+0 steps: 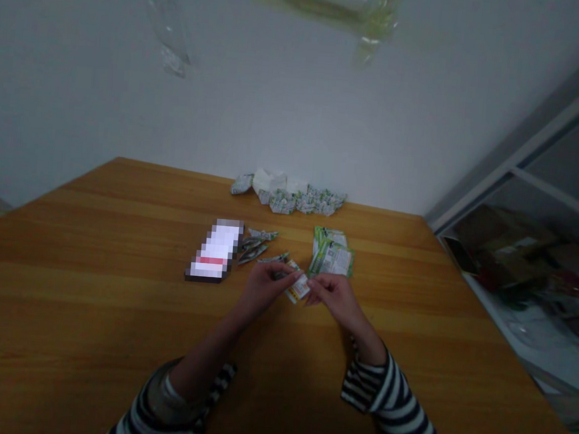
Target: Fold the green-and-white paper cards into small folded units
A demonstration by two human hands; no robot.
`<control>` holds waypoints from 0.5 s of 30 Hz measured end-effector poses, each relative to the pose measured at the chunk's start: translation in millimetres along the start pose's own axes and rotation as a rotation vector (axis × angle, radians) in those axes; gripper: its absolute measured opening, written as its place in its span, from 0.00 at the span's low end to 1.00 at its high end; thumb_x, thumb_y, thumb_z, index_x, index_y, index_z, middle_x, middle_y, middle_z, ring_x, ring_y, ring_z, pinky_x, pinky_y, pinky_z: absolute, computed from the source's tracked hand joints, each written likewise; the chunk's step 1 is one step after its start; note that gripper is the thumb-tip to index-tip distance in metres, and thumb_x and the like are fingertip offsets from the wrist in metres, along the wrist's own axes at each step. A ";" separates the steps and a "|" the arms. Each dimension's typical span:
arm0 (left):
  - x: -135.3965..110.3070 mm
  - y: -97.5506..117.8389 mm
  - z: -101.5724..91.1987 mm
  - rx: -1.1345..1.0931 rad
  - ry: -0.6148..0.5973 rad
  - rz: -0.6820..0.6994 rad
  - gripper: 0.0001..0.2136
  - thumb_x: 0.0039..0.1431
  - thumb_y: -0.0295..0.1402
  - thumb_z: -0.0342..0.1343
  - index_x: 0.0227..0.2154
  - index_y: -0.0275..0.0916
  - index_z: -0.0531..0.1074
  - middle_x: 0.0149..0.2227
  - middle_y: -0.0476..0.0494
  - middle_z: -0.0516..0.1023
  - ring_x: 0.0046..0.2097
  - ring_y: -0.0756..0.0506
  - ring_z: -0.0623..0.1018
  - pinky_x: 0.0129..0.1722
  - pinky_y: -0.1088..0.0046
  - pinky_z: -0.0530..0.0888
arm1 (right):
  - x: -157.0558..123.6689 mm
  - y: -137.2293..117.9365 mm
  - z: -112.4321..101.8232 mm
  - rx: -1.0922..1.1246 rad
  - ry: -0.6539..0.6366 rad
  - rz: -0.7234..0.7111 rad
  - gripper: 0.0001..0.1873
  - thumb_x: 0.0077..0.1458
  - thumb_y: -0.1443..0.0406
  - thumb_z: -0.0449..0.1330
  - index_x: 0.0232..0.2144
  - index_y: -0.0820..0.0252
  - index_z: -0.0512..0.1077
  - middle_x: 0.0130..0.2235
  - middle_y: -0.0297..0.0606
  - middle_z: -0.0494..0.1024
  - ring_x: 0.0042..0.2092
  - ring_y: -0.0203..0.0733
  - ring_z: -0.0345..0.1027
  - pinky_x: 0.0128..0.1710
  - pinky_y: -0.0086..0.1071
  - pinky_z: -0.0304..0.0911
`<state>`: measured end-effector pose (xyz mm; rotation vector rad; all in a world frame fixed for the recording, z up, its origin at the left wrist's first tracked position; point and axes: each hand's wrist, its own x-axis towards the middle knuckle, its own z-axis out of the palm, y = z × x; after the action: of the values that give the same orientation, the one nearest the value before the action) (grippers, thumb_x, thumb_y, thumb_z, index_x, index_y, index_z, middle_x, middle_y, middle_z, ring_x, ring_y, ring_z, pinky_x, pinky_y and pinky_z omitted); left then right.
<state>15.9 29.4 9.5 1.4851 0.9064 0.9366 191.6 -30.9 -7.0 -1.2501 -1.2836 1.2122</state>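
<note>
Over the middle of the wooden table, both hands pinch one small printed packet (298, 290), white with orange and green marks. My left hand (265, 283) is closed on its left side, thumb and forefinger at the upper edge. On the packet's right corner, the thumb and fingers of my right hand (332, 295) are closed. Just beyond the right hand lies a pile of flat green-and-white packets (335, 257). Several narrow packets (254, 246) lie behind the left hand, one partly covered by it. Whether the held packet is torn cannot be made out.
A phone (215, 251) with a lit, blurred screen lies to the left on the wooden table (112, 310). Crumpled packets (291, 200) and a white tissue-like piece (269, 180) sit along the wall. At the right stands a shelf (561, 198) with boxes and bags.
</note>
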 end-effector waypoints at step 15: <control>-0.4 -11.2 5.6 -0.218 0.081 0.025 0.20 0.47 0.35 0.65 0.45 0.37 0.73 0.33 0.46 0.80 0.31 0.47 0.78 0.31 0.72 0.75 | 4.3 7.8 7.9 0.080 0.124 0.040 0.19 0.48 0.51 0.66 0.26 0.63 0.77 0.23 0.37 0.80 0.23 0.37 0.74 0.24 0.27 0.68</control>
<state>20.4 28.0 -2.1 1.2829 0.8170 1.0853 184.1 -27.0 -15.4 -1.2771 -1.1142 1.1834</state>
